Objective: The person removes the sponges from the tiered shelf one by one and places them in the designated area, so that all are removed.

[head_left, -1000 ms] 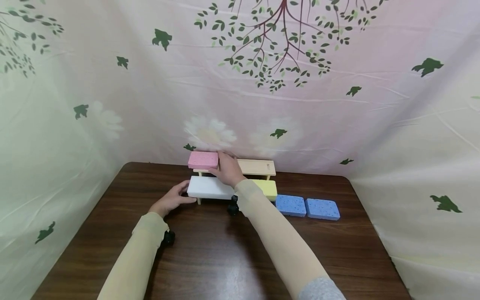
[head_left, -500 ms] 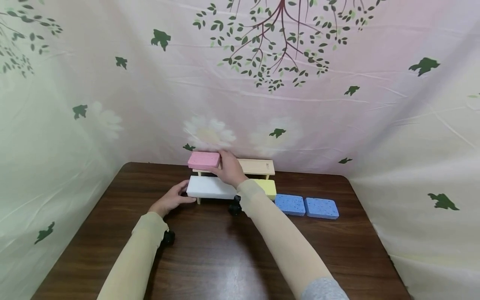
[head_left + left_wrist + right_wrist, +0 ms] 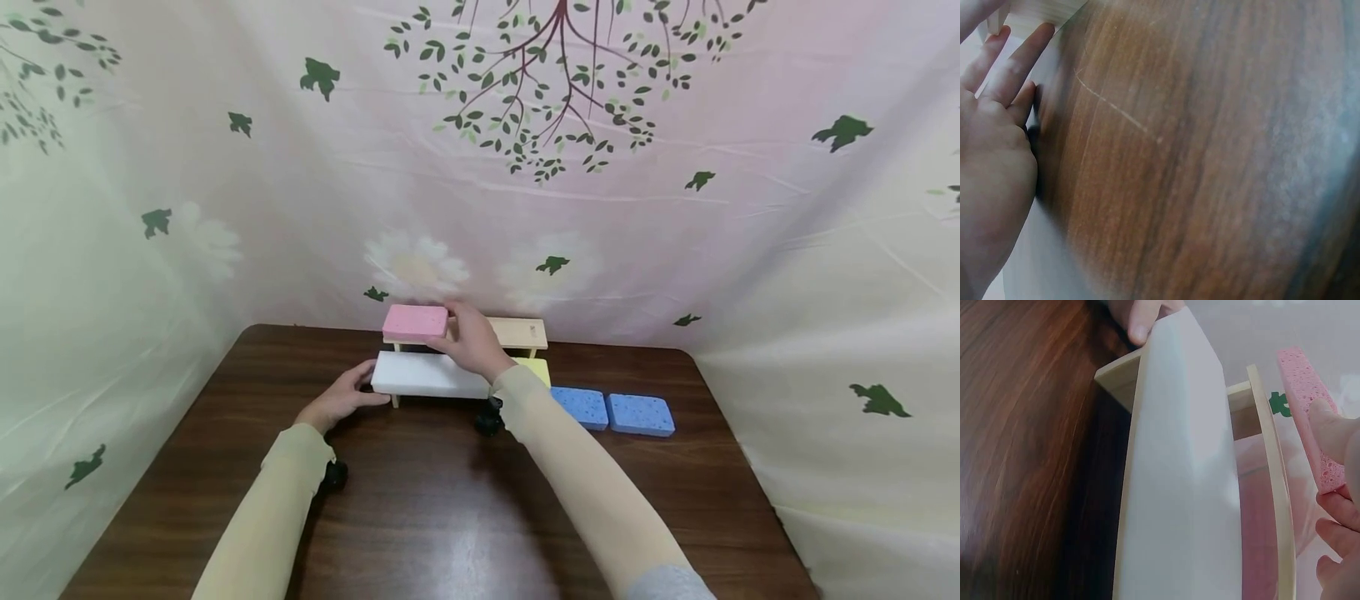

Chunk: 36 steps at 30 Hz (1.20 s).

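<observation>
At the back of the table, my right hand point(image 3: 476, 337) grips the right end of a pink sponge point(image 3: 415, 322), thumb on one face and fingers behind. The sponge is at the upper step of a pale wooden two-step stand point(image 3: 517, 332); whether it touches the wood I cannot tell. A long white block point(image 3: 423, 373) lies on the lower step, with a yellow sponge point(image 3: 538, 367) to its right, partly hidden by my right wrist. My left hand point(image 3: 341, 400) holds the left end of the stand, its thumb point(image 3: 1140, 331) against the lower step by the white block.
Two blue speckled sponges lie side by side on the dark wooden table point(image 3: 420, 517), right of the stand; the outer blue sponge point(image 3: 640, 415) is in full view. A printed cloth point(image 3: 315, 208) hangs close behind the table and along both sides.
The right hand and the pink sponge have shifted to the right along the upper step. The right forearm now covers more of the yellow sponge. The left hand stays at the stand's left end.
</observation>
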Each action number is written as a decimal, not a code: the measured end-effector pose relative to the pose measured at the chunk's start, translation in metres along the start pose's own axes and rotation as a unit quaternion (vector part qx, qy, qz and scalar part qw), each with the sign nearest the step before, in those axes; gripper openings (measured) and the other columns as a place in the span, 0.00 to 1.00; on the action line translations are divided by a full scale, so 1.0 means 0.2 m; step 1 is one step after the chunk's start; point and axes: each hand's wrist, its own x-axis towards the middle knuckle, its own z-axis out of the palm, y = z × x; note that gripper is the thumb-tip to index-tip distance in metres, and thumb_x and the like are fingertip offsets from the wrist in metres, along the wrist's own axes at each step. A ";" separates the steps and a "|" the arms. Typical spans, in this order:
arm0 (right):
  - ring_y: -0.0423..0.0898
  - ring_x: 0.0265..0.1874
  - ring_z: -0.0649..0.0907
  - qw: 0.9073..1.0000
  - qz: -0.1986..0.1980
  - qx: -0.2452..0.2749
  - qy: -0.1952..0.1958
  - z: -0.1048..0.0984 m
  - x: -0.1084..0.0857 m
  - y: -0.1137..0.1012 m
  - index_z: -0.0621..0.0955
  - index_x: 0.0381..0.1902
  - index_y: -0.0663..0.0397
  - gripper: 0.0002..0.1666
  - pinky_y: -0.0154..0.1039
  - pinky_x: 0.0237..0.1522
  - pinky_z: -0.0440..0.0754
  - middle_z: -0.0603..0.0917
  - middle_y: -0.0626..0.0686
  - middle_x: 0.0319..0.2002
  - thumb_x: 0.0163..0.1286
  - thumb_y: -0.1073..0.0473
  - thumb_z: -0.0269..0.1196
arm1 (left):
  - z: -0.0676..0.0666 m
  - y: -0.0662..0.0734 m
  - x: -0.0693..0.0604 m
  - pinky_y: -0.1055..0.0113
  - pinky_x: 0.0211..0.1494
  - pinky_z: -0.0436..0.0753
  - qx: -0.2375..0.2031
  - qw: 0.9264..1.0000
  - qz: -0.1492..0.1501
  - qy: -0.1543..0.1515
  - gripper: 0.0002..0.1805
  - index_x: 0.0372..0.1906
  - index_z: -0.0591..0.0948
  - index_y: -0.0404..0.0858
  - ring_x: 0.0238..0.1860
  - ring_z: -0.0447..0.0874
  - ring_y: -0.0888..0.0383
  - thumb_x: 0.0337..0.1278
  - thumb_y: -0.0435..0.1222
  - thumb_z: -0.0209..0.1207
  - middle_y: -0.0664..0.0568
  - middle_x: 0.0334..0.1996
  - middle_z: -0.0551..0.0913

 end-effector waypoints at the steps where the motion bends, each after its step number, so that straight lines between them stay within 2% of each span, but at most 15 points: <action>1: 0.53 0.69 0.76 1.000 -0.003 -0.003 0.000 0.00 -0.01 0.00 0.72 0.74 0.58 0.42 0.51 0.71 0.73 0.79 0.55 0.69 0.69 0.47 0.74 | 0.00 0.00 0.00 0.34 0.79 0.56 0.001 1.000 -0.003 0.000 0.50 0.83 0.60 0.43 0.79 0.60 0.39 0.61 0.42 0.74 0.40 0.79 0.65; 11: 0.53 0.67 0.78 1.000 -0.022 -0.002 0.010 -0.07 -0.08 0.07 0.76 0.71 0.57 0.39 0.52 0.69 0.75 0.81 0.55 0.66 0.68 0.46 0.75 | 0.01 0.00 -0.01 0.34 0.79 0.55 0.005 1.000 -0.003 0.008 0.50 0.83 0.58 0.41 0.79 0.60 0.39 0.62 0.41 0.73 0.37 0.79 0.65; 18: 0.55 0.68 0.78 1.000 -0.026 -0.007 0.013 -0.14 -0.16 0.14 0.74 0.72 0.58 0.42 0.53 0.69 0.76 0.79 0.57 0.67 0.68 0.44 0.74 | 0.00 0.01 -0.01 0.33 0.79 0.53 0.005 1.000 -0.005 0.012 0.51 0.84 0.58 0.40 0.79 0.59 0.38 0.62 0.41 0.74 0.36 0.79 0.65; 28: 0.56 0.66 0.79 0.999 -0.017 0.001 0.036 -0.23 -0.29 0.26 0.77 0.69 0.54 0.37 0.55 0.66 0.77 0.81 0.54 0.64 0.67 0.45 0.75 | 0.00 0.01 -0.01 0.34 0.79 0.54 0.014 1.000 -0.003 0.012 0.51 0.83 0.59 0.40 0.78 0.61 0.38 0.61 0.42 0.74 0.36 0.78 0.66; 33: 0.60 0.64 0.82 0.999 -0.005 0.036 0.035 -0.25 -0.34 0.30 0.75 0.71 0.57 0.40 0.59 0.65 0.78 0.79 0.57 0.66 0.67 0.49 0.76 | 0.00 0.02 0.00 0.34 0.79 0.55 0.011 1.000 0.004 0.010 0.50 0.83 0.60 0.40 0.78 0.62 0.38 0.61 0.41 0.74 0.36 0.77 0.68; 36: 0.61 0.65 0.81 0.999 -0.008 0.031 0.037 -0.27 -0.37 0.31 0.76 0.70 0.58 0.40 0.58 0.65 0.78 0.80 0.58 0.66 0.66 0.49 0.77 | 0.00 0.02 0.00 0.33 0.78 0.56 0.015 1.000 0.007 0.007 0.50 0.83 0.59 0.39 0.77 0.62 0.37 0.62 0.41 0.73 0.35 0.77 0.68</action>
